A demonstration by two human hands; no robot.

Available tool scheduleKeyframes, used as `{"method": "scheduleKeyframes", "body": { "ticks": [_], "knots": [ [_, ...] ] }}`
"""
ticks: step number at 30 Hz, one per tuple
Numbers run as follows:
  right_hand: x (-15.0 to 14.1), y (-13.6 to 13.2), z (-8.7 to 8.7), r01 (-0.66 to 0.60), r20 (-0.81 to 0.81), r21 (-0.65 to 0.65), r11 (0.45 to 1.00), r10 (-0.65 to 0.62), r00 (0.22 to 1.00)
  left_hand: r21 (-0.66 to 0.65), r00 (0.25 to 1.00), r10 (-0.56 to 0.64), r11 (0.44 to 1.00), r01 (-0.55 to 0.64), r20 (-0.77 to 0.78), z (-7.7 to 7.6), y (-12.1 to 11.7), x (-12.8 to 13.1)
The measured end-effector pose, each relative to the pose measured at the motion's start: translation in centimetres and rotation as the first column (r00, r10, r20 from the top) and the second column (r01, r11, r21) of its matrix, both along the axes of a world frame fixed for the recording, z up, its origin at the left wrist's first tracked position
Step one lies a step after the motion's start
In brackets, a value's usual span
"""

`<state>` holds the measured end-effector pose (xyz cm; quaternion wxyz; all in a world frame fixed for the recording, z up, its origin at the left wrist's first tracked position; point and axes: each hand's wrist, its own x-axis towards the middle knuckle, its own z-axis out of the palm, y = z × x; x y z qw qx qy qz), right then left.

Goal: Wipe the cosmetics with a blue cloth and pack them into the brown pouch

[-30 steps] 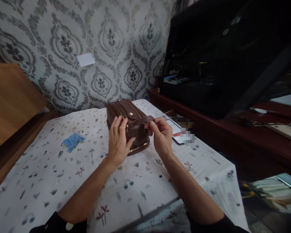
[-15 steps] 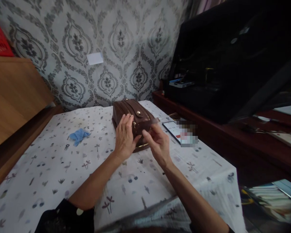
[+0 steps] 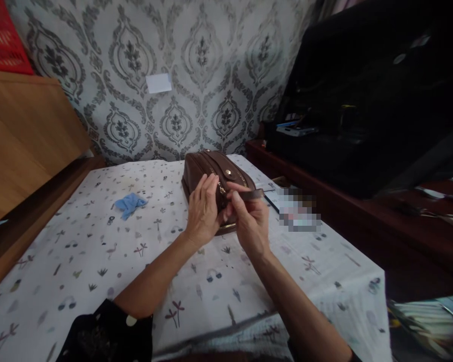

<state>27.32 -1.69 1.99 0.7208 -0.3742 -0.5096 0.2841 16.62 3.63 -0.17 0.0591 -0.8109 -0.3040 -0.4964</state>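
Note:
A brown leather zip bag with gold zips and a round gold stud lies on the cloth-covered table. My left hand rests against its near left side, fingers stretched out along the leather and thumb at the near end. At that near end, my right hand is closed in a pinch, a short brown strap sticking out between thumb and fingers. The strap's other end is hidden by my hands. Part of a gold zip shows below them.
A crumpled blue cloth lies left of the bag. To the right is a phone, partly blurred out. A patterned white tablecloth covers the table. Beyond its right edge stands a dark red shelf with a large black screen.
My right hand has closed on the strap, which now stands out above the thumb. My left hand stays against the bag. The whole view has shifted slightly.

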Motion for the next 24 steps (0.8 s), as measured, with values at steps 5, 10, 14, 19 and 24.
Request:
{"method": "scheduleKeyframes", "body": {
  "ticks": [5,10,14,19,24],
  "knots": [
    [-1.4,-0.8,-1.0,-0.066,-0.247,-0.039,0.997,0.054,0.967,0.006,1.000,-0.003,1.000,0.003,0.000,0.0,-0.1,-0.2],
    [-2.1,-1.6,-0.8,-0.115,-0.405,-0.039,0.993,0.089,0.910,0.014,1.000,-0.015,1.000,0.015,-0.006,-0.2,0.1,-0.2],
    [-2.2,-2.2,-0.6,-0.153,-0.440,-0.040,0.987,0.120,0.890,0.034,1.000,-0.028,0.999,0.027,0.006,-0.2,0.2,-0.3],
    [-2.2,-2.3,-0.6,-0.177,-0.473,-0.039,0.983,0.138,0.870,0.037,0.998,-0.060,0.998,0.059,0.004,-0.2,0.2,-0.4],
    [-2.4,-2.6,-1.1,-0.205,-0.523,-0.043,0.978,0.153,0.839,0.049,0.999,-0.050,0.998,0.050,0.009,-0.2,0.2,-0.3]
  ]
}}
